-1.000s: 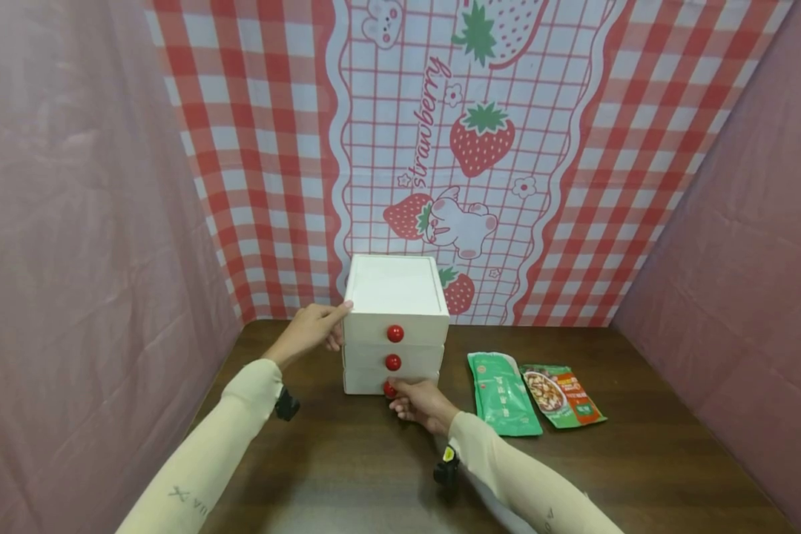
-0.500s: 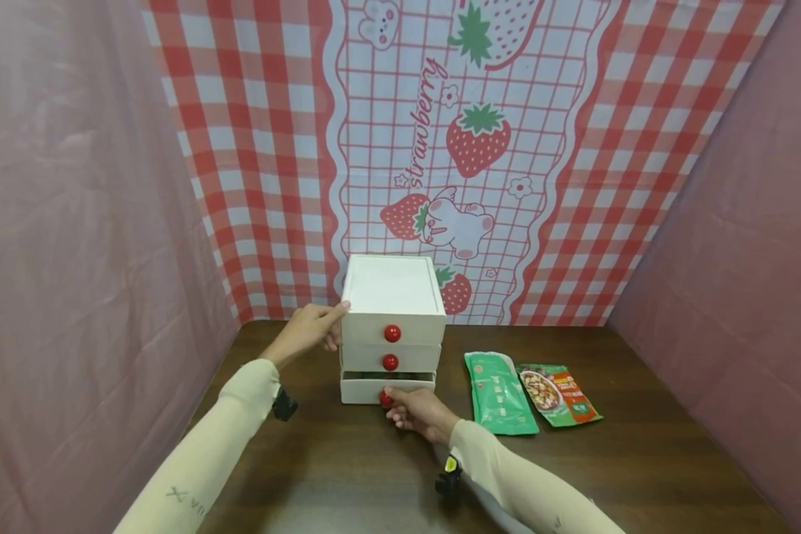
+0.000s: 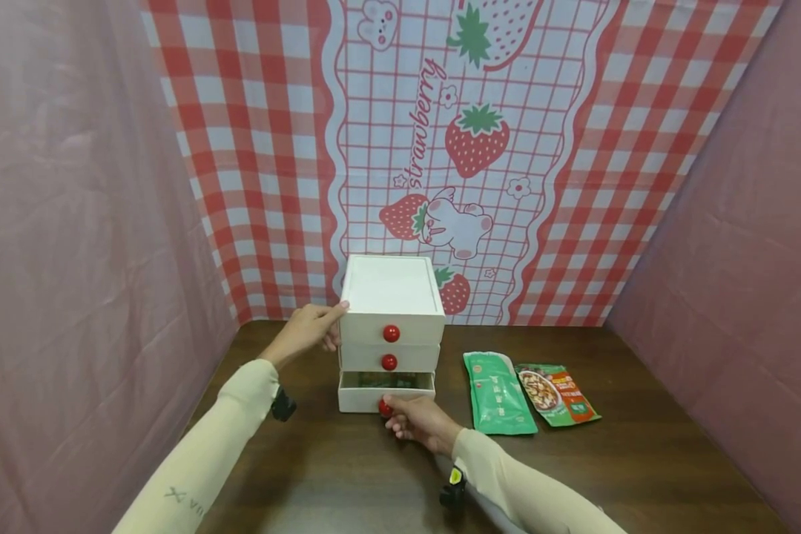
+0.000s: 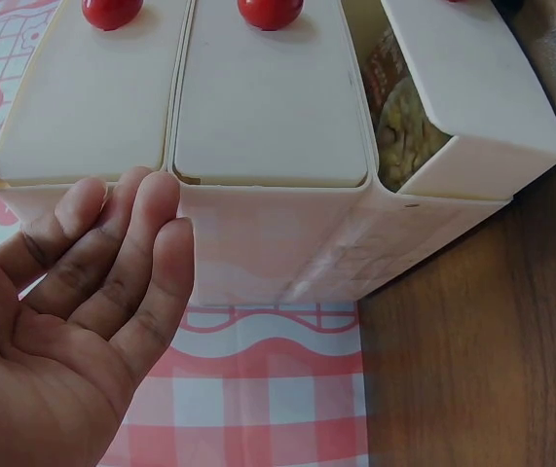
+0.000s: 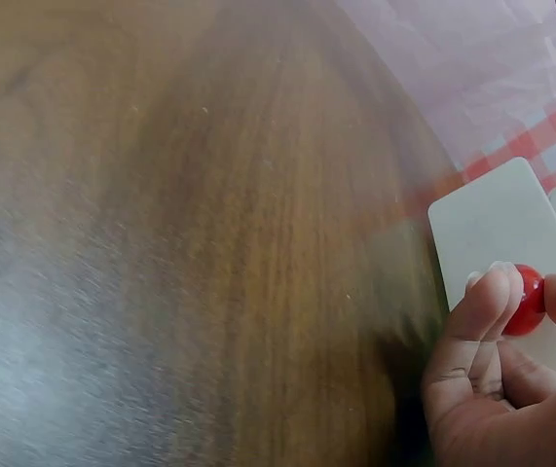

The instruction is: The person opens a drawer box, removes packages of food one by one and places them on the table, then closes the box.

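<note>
A small white cabinet [image 3: 392, 285] of three stacked drawers with round red knobs stands at the back of the table. Its bottom drawer [image 3: 358, 401] is partly pulled out, while the upper two are closed. My right hand [image 3: 423, 424] pinches the bottom drawer's red knob [image 5: 528, 309] between thumb and fingers. At the cabinet's upper left front corner, my left hand [image 3: 309, 330] touches the side with loosely bent fingers. Inside the drawer, part of a printed packet [image 4: 406, 131] shows in the left wrist view; the rest of it is hidden.
Right of the cabinet, a green pouch [image 3: 500, 394] lies flat on the dark wooden table [image 3: 347, 475]. Beside it is a green and orange food packet [image 3: 559, 395]. A checked strawberry cloth [image 3: 287, 185] hangs behind, with pink curtains [image 3: 87, 245] at both sides.
The bottom drawer has slid from closed to partly out, toward me, with my right hand on its knob. My left hand has stayed at the cabinet's corner.
</note>
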The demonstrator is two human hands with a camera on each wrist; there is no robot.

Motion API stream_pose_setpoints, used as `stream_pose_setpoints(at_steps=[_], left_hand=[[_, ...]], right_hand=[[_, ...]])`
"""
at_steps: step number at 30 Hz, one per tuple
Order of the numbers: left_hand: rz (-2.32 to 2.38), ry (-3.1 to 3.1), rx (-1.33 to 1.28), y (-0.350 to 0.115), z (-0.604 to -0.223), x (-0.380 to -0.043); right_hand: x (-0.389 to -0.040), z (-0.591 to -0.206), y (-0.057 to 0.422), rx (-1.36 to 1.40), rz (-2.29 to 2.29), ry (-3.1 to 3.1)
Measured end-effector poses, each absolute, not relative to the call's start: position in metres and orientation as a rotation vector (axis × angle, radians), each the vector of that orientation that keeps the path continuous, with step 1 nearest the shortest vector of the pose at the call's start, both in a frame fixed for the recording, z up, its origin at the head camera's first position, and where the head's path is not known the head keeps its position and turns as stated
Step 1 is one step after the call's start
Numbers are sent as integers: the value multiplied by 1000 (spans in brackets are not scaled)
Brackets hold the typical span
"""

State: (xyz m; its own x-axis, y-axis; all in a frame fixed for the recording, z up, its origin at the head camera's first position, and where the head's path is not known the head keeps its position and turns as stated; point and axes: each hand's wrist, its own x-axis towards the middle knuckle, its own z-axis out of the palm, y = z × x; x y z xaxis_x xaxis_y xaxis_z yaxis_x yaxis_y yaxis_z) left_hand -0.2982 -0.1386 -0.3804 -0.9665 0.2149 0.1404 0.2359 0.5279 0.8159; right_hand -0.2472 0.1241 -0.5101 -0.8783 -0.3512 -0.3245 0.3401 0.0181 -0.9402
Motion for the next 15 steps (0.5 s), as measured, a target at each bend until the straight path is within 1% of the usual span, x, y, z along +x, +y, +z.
stream_pose_setpoints(at_steps=[15], left_hand=[[-1486,-2709,-407,-139,-381,-298]], right_hand=[[-222,-505,125,2,-1876,1835]])
